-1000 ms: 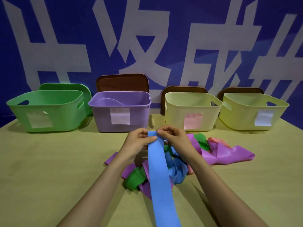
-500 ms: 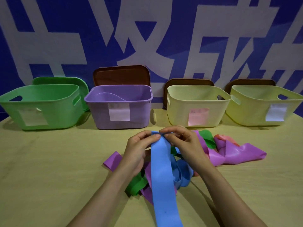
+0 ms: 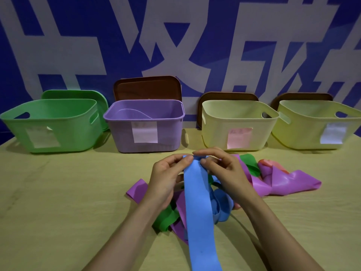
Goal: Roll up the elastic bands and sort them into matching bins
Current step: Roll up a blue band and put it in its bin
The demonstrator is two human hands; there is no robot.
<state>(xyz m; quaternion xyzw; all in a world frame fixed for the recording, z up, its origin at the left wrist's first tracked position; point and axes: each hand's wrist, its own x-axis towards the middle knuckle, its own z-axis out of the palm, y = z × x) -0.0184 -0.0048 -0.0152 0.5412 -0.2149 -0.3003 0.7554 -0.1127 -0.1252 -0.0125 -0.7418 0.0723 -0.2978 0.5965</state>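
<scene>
A long blue elastic band (image 3: 197,208) runs from my fingertips down toward me over the table. My left hand (image 3: 168,177) and my right hand (image 3: 220,169) both pinch its far end, which is folded over into a small first turn. Under my wrists lies a tangle of bands: purple (image 3: 281,182), green (image 3: 250,165), pink (image 3: 270,163) and more blue. Along the back stand a green bin (image 3: 48,124), a purple bin (image 3: 144,124), and two pale yellow bins, one with a pink label (image 3: 236,124) and one with a white label (image 3: 320,124).
Lids lean on the blue-and-white wall behind the bins: a green lid (image 3: 74,94) and brown lids (image 3: 146,89). The yellowish table (image 3: 58,202) stretches bare to the left of the pile and in front of the bins.
The view has drawn closer to the table. My fingers have turned the blue band's far end over into a small fold; the rest of the band and the pile lie as before.
</scene>
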